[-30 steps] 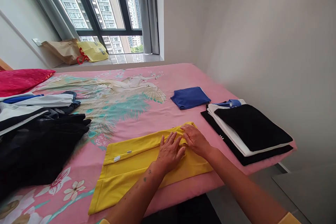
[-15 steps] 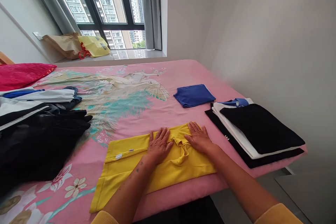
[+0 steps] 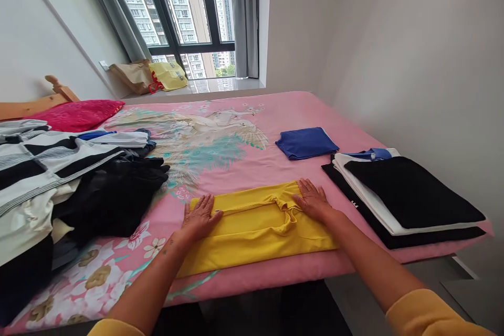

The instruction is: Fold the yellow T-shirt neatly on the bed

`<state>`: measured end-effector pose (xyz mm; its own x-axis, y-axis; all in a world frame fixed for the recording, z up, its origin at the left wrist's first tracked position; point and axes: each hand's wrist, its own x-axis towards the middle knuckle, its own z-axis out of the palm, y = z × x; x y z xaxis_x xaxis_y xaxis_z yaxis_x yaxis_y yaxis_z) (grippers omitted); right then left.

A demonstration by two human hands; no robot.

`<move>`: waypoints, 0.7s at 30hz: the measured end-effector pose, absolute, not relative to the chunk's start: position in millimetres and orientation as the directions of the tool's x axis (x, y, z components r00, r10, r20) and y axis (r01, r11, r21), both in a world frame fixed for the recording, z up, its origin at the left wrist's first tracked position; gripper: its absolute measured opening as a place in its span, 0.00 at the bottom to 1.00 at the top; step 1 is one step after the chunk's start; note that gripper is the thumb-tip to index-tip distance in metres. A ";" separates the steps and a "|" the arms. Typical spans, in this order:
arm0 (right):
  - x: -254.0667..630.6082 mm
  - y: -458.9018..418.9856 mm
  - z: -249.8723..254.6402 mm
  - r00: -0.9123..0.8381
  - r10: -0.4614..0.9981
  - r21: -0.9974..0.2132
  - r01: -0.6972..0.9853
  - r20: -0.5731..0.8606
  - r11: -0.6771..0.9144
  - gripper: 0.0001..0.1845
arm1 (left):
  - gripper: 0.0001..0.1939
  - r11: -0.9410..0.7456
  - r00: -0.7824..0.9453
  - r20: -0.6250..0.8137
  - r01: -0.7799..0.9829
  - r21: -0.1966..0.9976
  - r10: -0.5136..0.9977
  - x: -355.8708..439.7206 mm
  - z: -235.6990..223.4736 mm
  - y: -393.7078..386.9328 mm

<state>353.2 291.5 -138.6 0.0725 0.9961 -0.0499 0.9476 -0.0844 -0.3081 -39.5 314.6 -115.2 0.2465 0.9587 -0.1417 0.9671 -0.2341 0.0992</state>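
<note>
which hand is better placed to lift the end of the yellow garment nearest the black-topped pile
Probably the right hand: it rests flat on that end of the yellow garment, facing the black-topped pile. The left hand lies at the opposite end and would have to reach across.

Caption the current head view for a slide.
Two hands flatten a folded yellow shirt on a pink bed, beside a stack of folded clothes.

Yellow garment [image 3: 252, 241]: folded, creased at one end

Plain cloth, folded lengthwise into a long, layered panel. Lies flat near the front edge of the pink bedsheet [image 3: 232, 176]. Bunched, raised folds noted toward the right end.
</note>
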 end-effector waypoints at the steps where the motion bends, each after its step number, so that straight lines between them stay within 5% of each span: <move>1: 354.3 284.9 -135.1 0.091 0.995 -0.355 0.932 0.030 -0.074 0.33 | 0.34 -0.201 0.212 -0.111 0.974 0.101 0.971 -55.5 -114.2 308.9; 6: 360.7 222.0 -125.4 0.109 0.934 -0.440 0.896 0.339 0.055 0.21 | 0.25 -0.377 0.360 0.117 0.902 0.210 0.926 -112.6 -125.0 261.2; 13: 380.9 177.5 -141.8 0.137 0.976 -0.296 0.952 0.170 -0.082 0.22 | 0.21 -0.380 0.307 0.251 0.864 0.331 0.918 -129.7 -136.1 220.8; 21: 389.2 174.8 -135.9 0.180 0.984 -0.298 0.940 0.013 -0.168 0.19 | 0.22 -0.225 0.215 0.066 0.930 0.289 0.974 -125.9 -114.6 216.0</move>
